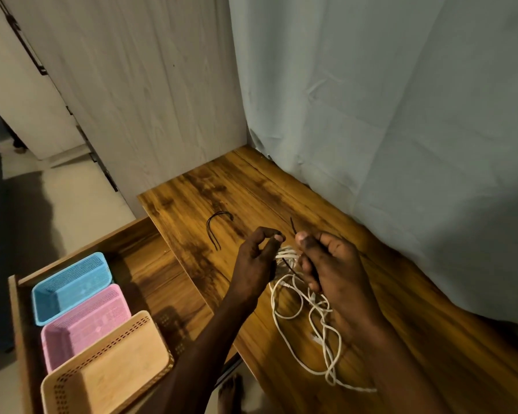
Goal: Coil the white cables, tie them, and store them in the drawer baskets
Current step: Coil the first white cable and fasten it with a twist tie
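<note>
baskets (81, 309) sit in the open drawer (150, 264) at left, blue, pink, tan, ready for stowing. spare black ties (217, 227) lie on the surface (192, 204) w/in reach. your left hand (257, 258) steadies the white cables (287, 255) bundle while your right hand (326, 264) pinches a black tie (293, 227) round it; loose loops trail below on the surface.

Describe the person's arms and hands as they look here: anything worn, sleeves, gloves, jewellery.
Both arms are bare up to the frame's edge, with no sleeves in view. The left hand and the right hand wear no gloves, and no rings, watch or bracelet show on the fingers or wrists. Fingernails are short and unpainted. Dim light hides finer detail.
</note>
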